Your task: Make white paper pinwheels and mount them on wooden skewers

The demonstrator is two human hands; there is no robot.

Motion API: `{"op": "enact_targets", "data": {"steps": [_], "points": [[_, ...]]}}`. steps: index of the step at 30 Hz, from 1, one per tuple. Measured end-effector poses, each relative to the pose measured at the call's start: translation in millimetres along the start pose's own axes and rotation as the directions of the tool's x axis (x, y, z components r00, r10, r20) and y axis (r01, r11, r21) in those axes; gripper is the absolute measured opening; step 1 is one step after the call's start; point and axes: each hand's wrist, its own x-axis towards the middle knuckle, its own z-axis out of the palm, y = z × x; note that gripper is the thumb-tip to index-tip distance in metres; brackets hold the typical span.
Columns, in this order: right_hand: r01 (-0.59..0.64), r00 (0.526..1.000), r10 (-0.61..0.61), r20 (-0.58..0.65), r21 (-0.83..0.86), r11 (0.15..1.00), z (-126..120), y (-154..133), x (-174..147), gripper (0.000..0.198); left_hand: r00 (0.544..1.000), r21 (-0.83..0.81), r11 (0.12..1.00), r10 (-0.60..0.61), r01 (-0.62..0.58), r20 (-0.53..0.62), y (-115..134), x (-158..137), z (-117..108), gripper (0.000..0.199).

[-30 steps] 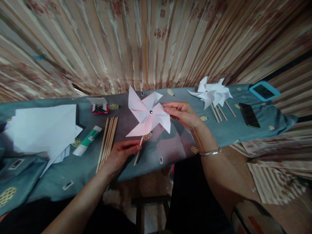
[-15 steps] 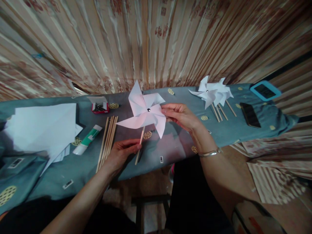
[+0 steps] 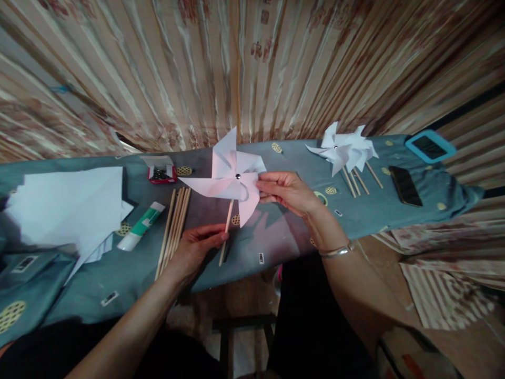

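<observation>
A white paper pinwheel with a shiny round pin at its centre is held up over the cloth. My left hand pinches its wooden stick between thumb and fingers, below the paper blades. At the right edge of the pinwheel, my right hand has thumb and fingers closed on one blade; part of its fingers is hidden behind the paper. Several loose wooden sticks lie side by side just left of my left hand.
On the cloth-covered board lie white paper sheets, a glue stick and a small red box of metal pins. Further right are finished pinwheels, a dark phone and a blue-framed device. A curtain hangs behind.
The pinwheel's blades have turned slightly counterclockwise and its head has shifted a little left. My right hand has moved slightly left with it; my left hand stays nearly still on the stick.
</observation>
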Motion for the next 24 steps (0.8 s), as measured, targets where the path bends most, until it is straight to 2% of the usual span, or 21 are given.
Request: {"op": "enact_targets", "data": {"steps": [24], "points": [[-0.07,0.997,0.068,0.028,0.073,0.995,11,-3,-3,0.026,1.0,0.027,1.0,-0.012,0.012,-0.014,1,-1,1,0.035]]}}
